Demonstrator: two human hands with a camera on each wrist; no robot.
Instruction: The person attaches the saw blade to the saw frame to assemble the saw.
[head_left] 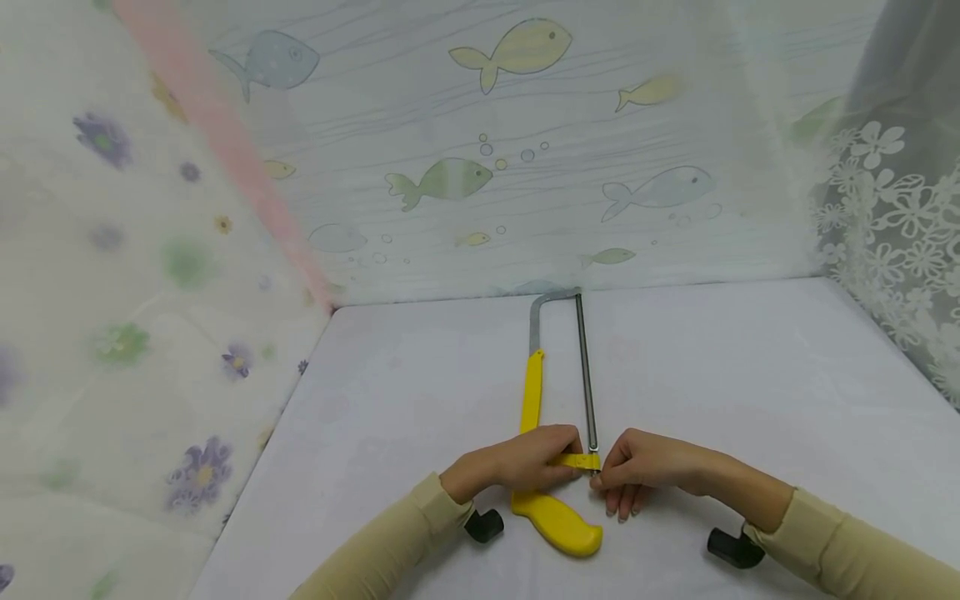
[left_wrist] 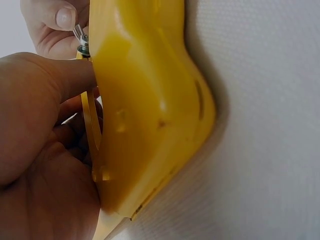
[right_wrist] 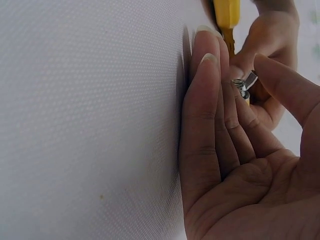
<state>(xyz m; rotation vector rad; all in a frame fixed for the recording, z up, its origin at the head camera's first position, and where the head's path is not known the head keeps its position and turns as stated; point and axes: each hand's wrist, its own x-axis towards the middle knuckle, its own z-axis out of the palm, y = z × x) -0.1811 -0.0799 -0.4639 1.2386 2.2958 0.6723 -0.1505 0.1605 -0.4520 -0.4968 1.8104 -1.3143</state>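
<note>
A hacksaw (head_left: 532, 387) lies on the white table, its yellow handle (head_left: 562, 525) toward me and its grey front bow (head_left: 535, 321) pointing away. The dark blade (head_left: 586, 375) runs along the right side. My left hand (head_left: 532, 458) grips the yellow frame just ahead of the handle, fingers reaching over to the blade's near mount (head_left: 579, 461). At that mount, my right hand (head_left: 652, 462) pinches a small metal wing nut (right_wrist: 251, 78) between thumb and index finger. Its other fingers extend low beside the cloth. In the left wrist view, the yellow handle covers part of the left fingers.
White textured cloth covers the table (head_left: 420, 358). Behind it hangs a pale curtain (head_left: 420, 108) with fish drawings, a flowered sheet (head_left: 150, 400) is on the left, and white lace (head_left: 900, 208) is on the right. Dark camera mounts (head_left: 735, 548) sit at both wrists.
</note>
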